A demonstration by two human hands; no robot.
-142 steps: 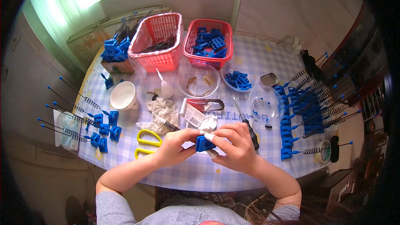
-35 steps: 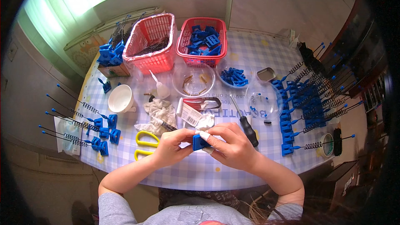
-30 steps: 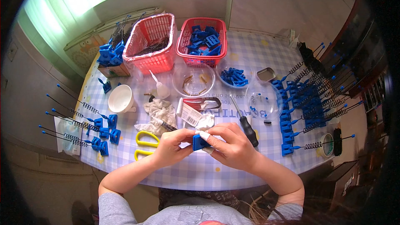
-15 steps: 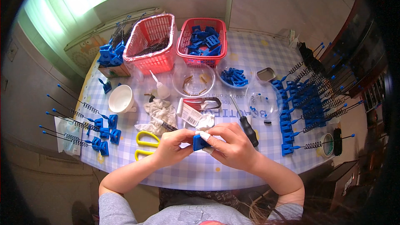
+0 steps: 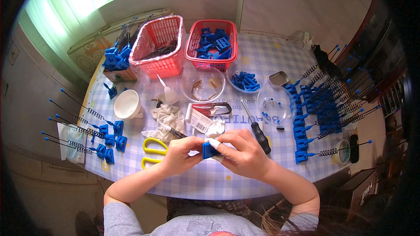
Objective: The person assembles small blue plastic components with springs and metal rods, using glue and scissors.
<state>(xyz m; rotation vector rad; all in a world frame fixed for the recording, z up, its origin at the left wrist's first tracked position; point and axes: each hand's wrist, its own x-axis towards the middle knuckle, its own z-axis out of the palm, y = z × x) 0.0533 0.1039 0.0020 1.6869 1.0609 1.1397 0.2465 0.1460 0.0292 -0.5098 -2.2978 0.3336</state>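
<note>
Both hands meet over the near middle of the table, holding one blue plastic base piece (image 5: 208, 151) between them. My left hand (image 5: 180, 152) pinches its left side. My right hand (image 5: 243, 152) grips it from the right, with white wrapping on the thumb and a finger. The fingers cover much of the piece. Yellow-handled scissors (image 5: 155, 152) lie beside my left hand, and a screwdriver with a black handle (image 5: 261, 138) lies beyond my right hand. Just past my fingers sit a crumpled white tissue (image 5: 215, 128) and a white labelled packet (image 5: 199, 120).
A red basket (image 5: 190, 57) of blue parts and a pink basket (image 5: 162, 66) of black springs stand at the back. Finished-looking blue bases with springs (image 5: 301, 144) line the right; several more (image 5: 109, 140) lie left. A white bowl (image 5: 127, 104) and a clear bowl (image 5: 204, 99) stand mid-table.
</note>
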